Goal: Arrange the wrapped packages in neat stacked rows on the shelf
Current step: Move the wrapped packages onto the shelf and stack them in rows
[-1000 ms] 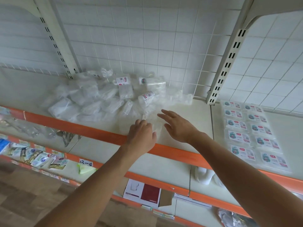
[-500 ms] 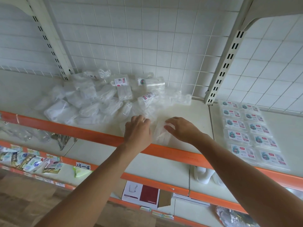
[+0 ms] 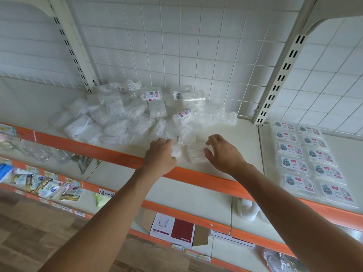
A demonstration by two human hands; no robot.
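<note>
A loose pile of clear wrapped packages (image 3: 135, 118) lies on the cream shelf (image 3: 235, 134), against the wire-grid back. My left hand (image 3: 160, 154) reaches over the orange shelf edge, its fingers curled round a small clear package (image 3: 176, 151) at the pile's front. Just to the right, another clear package (image 3: 196, 154) lies flat on the shelf. My right hand (image 3: 225, 152) holds this one by its right edge, thumb and fingertips curved against it. On the neighbouring shelf bay, labelled packages (image 3: 310, 160) lie in two neat rows.
A slotted upright (image 3: 279, 75) divides the two bays. The orange front lip (image 3: 110, 149) runs along the shelf. Lower shelves carry snack packets (image 3: 39, 185), clear bottles (image 3: 37, 152), a red-and-white box (image 3: 172, 228) and a white item (image 3: 247, 211).
My right hand came down from above the shelf onto a flat package and drew it slightly right. My left hand stayed at the pile's front, now with a small package under its fingers.
</note>
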